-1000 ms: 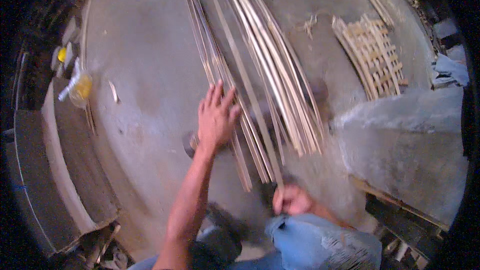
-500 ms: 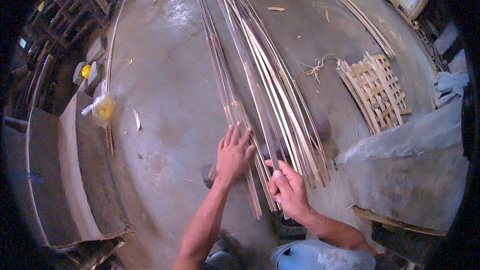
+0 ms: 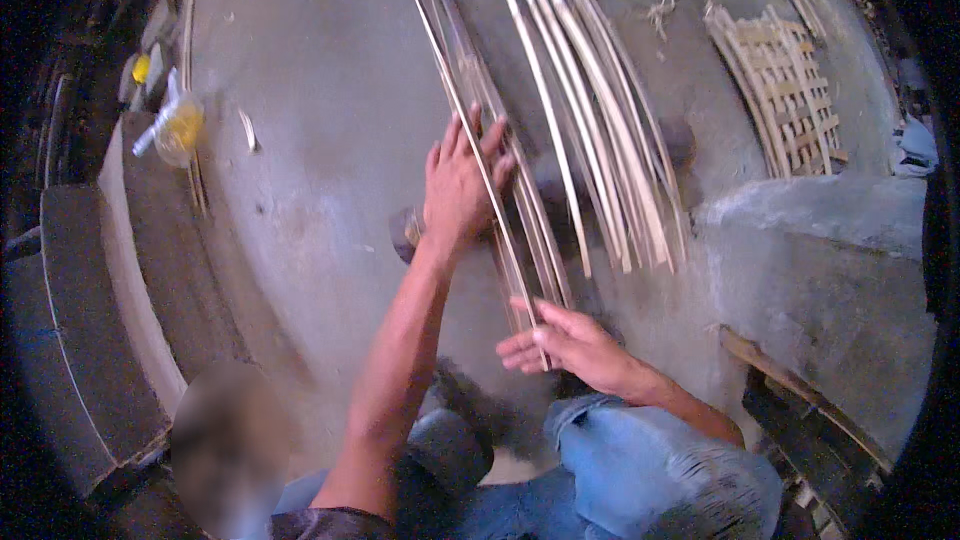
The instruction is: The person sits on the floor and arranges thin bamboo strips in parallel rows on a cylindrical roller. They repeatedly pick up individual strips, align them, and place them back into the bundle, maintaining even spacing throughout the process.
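My left hand (image 3: 462, 185) lies with its fingers spread over a bundle of long bamboo strips (image 3: 535, 215). One light strip (image 3: 437, 48) crosses above this hand and slants down toward me. Its near end sits between the thumb and the stretched fingers of my right hand (image 3: 580, 348). Under the bundle a short dark log (image 3: 405, 230) lies crosswise; its middle is partly hidden. A second group of pale strips (image 3: 597, 125) fans out to the right, near ends resting across the log.
At the right are a woven bamboo panel (image 3: 790, 95) and a grey slab (image 3: 820, 215). Bent grey sheets (image 3: 85, 310) stand on the left, near a clear bag with yellow contents (image 3: 180, 130). Jeans-covered knees (image 3: 650, 460) are close below my right hand.
My view has tilted toward my knees. The held strip has swung left, away from the right-hand group, and now crosses over my left hand. My right hand's fingers have straightened.
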A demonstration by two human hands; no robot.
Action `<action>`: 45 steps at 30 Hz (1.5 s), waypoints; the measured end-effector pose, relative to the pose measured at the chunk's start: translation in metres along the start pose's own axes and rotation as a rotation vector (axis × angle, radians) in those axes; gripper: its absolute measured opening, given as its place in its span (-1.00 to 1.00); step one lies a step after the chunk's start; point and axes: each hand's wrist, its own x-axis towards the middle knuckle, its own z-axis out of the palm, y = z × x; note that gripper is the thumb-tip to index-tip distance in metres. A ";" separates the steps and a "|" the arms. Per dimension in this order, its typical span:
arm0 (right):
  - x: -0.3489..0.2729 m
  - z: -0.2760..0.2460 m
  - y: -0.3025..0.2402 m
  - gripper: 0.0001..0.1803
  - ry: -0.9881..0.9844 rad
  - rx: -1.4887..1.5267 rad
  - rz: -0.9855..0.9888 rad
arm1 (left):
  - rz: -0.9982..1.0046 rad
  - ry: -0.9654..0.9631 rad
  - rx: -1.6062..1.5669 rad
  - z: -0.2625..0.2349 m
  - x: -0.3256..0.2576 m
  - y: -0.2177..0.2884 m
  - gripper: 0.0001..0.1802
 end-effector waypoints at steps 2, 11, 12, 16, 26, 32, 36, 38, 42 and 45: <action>-0.020 -0.005 0.007 -0.40 -0.153 -0.167 0.122 | -0.018 -0.018 0.018 -0.001 0.003 -0.004 -0.41; -0.020 -0.004 0.017 -0.74 0.117 -0.121 0.065 | 0.039 0.075 -0.117 0.006 0.003 -0.015 -0.39; -0.021 0.001 0.015 -0.72 0.111 -0.117 0.063 | 0.038 0.100 -0.183 0.008 0.005 -0.021 -0.41; -0.018 -0.001 0.026 -0.68 0.092 -0.313 0.005 | -0.064 0.177 -0.477 0.003 0.006 -0.027 -0.52; 0.014 0.000 0.057 -0.60 0.246 0.056 0.060 | -0.546 0.114 -1.052 -0.008 0.010 -0.039 -0.47; 0.025 -0.007 0.063 -0.51 0.349 0.026 0.043 | -0.579 0.137 -0.976 -0.005 0.011 -0.043 -0.45; 0.027 -0.002 0.064 -0.54 0.340 0.067 0.000 | -0.604 0.155 -0.998 -0.005 0.012 -0.042 -0.48; 0.027 0.001 0.062 -0.56 0.263 0.168 0.023 | -0.603 0.182 -0.970 -0.003 0.012 -0.042 -0.50; 0.030 0.000 0.062 -0.62 0.200 0.113 0.082 | -0.647 0.197 -1.047 -0.003 0.011 -0.044 -0.56; 0.038 -0.004 0.070 -0.65 0.256 0.051 0.098 | -0.699 0.177 -1.052 -0.005 0.013 -0.042 -0.58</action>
